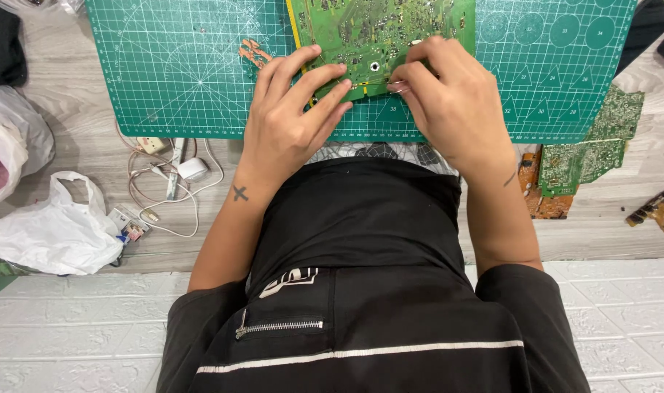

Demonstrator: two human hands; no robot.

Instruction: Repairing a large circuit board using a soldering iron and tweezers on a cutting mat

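A green circuit board (390, 29) lies on a green cutting mat (186, 73) on the floor in front of me. My left hand (292, 120) rests on the board's near edge, its fingers spread flat across the corner and holding it down. My right hand (452, 102) is beside it on the right. Its fingertips are pinched around a small silvery metal piece (398, 86) at the board's near edge. What the piece is stays too small to tell. My black-clothed lap fills the lower part of the view.
On the right, off the mat, lie other green circuit boards (583, 156), a brown one (543, 200) and a small one (659, 209). On the left are white plastic bags (52, 233), tangled white cables with a plug (192, 169), and an orange scrap (253, 52) on the mat.
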